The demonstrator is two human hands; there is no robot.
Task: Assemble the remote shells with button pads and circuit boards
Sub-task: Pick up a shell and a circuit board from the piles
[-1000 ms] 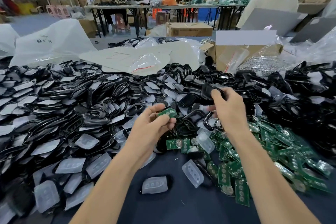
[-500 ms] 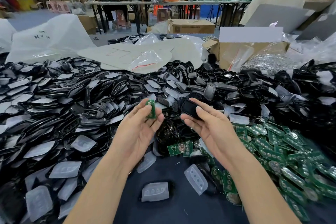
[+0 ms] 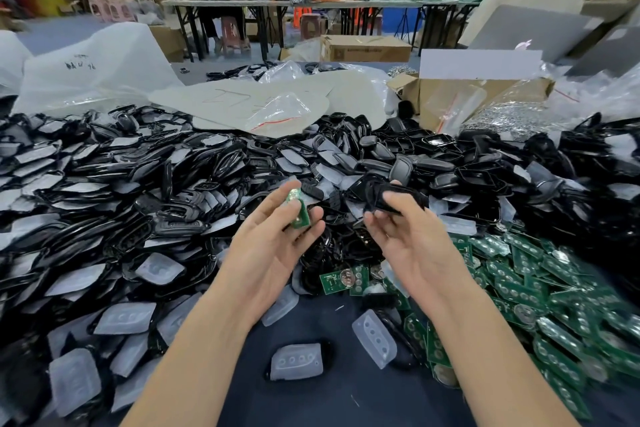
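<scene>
— What lies around you?
— The bench (image 3: 346,399) is buried under a heap of shells (image 3: 138,191); a pile of boards (image 3: 554,288) sits to the right, button pads (image 3: 298,360) nearest me.
— Your grip?
— My left hand (image 3: 273,246) pinches one circuit board (image 3: 298,210); my right hand (image 3: 412,246) holds a black shell (image 3: 391,196), both over the heap.

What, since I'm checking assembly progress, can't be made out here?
Head view:
- circuit board: motion-blurred, partly covered by the left hand.
- black shell: blurred; the right hand hides whether a pad sits inside.
- white bag: its writing too small to read.
</scene>
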